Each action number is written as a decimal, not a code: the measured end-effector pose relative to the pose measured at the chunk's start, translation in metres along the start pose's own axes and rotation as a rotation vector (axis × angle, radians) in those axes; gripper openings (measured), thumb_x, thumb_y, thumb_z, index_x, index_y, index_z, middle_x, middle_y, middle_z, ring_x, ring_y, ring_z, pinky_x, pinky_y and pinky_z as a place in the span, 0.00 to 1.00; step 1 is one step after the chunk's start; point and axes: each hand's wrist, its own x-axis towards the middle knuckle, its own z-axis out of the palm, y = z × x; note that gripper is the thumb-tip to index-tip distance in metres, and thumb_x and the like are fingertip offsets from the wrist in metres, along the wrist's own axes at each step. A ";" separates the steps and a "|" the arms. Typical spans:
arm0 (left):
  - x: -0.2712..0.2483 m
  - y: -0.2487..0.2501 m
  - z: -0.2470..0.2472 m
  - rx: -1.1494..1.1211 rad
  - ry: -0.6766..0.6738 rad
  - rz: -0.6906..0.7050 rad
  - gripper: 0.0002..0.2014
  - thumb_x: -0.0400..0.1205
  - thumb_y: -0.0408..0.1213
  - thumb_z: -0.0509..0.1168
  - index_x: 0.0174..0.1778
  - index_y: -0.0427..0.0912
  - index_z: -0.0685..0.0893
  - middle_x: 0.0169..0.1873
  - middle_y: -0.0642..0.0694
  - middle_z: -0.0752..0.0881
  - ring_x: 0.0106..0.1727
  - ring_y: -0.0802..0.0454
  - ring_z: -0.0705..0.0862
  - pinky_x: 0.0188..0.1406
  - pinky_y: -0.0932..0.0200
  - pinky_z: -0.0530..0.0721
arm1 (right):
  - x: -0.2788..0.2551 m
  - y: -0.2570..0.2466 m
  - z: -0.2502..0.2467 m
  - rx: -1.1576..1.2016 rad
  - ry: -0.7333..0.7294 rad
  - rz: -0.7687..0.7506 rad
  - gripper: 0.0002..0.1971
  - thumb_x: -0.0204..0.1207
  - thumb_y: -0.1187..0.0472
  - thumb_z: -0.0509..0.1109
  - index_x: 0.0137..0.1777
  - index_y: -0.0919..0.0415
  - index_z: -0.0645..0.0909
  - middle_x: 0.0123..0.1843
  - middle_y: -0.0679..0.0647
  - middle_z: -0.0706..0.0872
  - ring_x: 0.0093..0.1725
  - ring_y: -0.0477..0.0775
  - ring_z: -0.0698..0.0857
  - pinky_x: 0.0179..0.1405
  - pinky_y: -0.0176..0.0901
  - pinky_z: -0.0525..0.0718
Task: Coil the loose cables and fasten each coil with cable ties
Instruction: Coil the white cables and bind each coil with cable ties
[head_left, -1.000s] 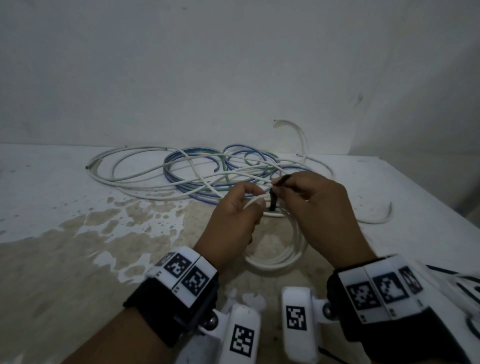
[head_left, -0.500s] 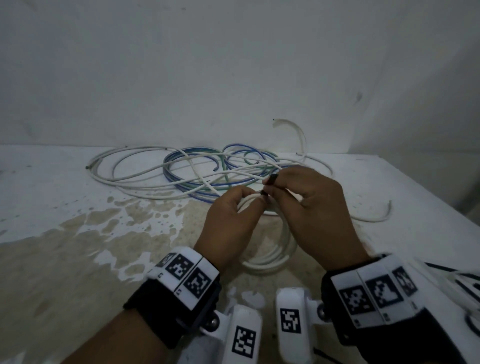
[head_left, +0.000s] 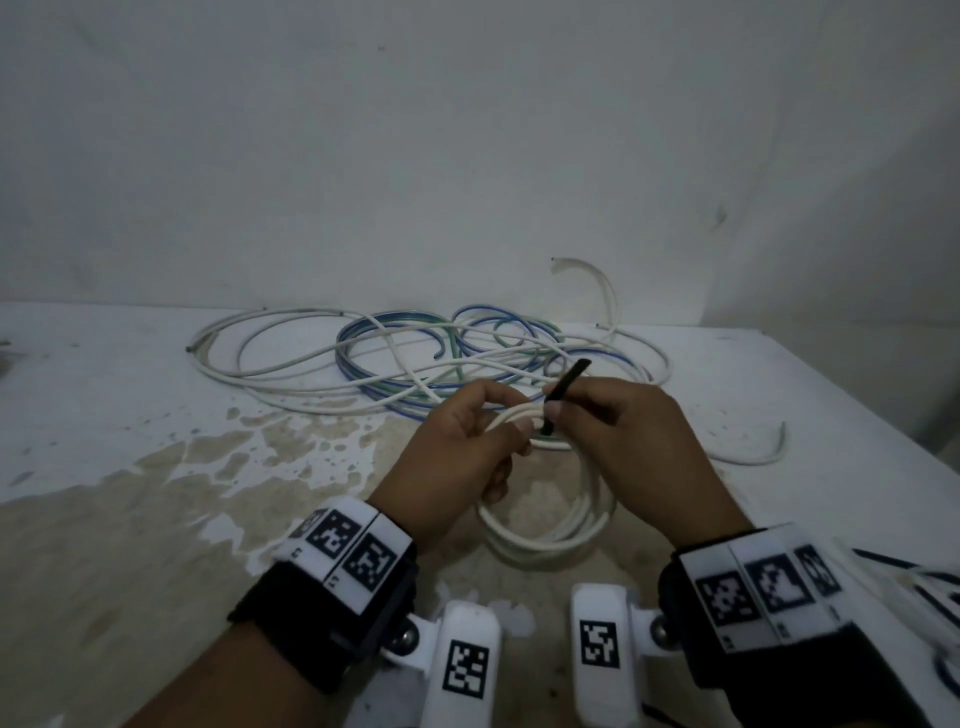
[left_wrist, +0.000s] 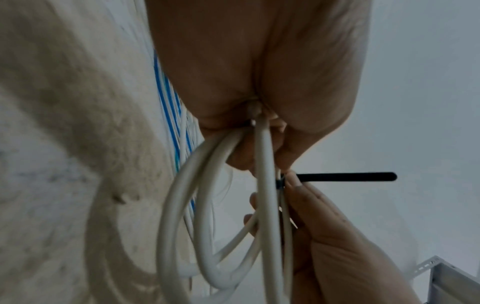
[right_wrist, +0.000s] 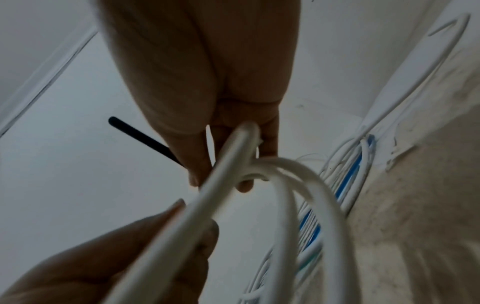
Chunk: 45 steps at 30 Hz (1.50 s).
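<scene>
Black tie's (head_left: 563, 387) tail now farther out, both hands — left (head_left: 457, 457), right (head_left: 639, 447) — pinched round one white coil (head_left: 545, 540).

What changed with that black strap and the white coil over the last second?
The black cable tie now shows a long free tail pointing up and away from the right hand; half a second ago only a short tip showed at the fingers. Both hands sit slightly nearer the person. Unchanged: the left hand holds the white coil, and the loose cables lie behind on the table.

Black wristbands (head_left: 332, 618) with white coded tags (head_left: 345, 545)
</scene>
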 end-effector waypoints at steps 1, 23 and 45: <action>0.000 0.001 0.000 -0.012 0.016 0.016 0.05 0.82 0.27 0.64 0.49 0.40 0.80 0.30 0.41 0.80 0.20 0.54 0.73 0.20 0.61 0.77 | 0.000 0.000 -0.001 0.016 0.018 0.013 0.07 0.75 0.63 0.73 0.42 0.48 0.87 0.40 0.42 0.89 0.42 0.34 0.85 0.39 0.21 0.75; -0.064 0.032 -0.098 -0.152 0.103 -0.083 0.10 0.81 0.29 0.64 0.57 0.40 0.81 0.37 0.40 0.88 0.38 0.45 0.89 0.37 0.52 0.88 | 0.019 -0.064 0.063 0.485 -0.150 0.310 0.06 0.78 0.64 0.70 0.53 0.59 0.84 0.39 0.55 0.91 0.40 0.56 0.91 0.35 0.45 0.88; -0.143 0.044 -0.260 -0.370 0.895 -0.078 0.23 0.76 0.38 0.72 0.63 0.30 0.78 0.51 0.34 0.88 0.52 0.43 0.89 0.44 0.52 0.90 | 0.031 -0.176 0.290 0.904 -0.204 0.585 0.11 0.80 0.69 0.65 0.60 0.72 0.75 0.50 0.68 0.86 0.42 0.55 0.91 0.39 0.50 0.90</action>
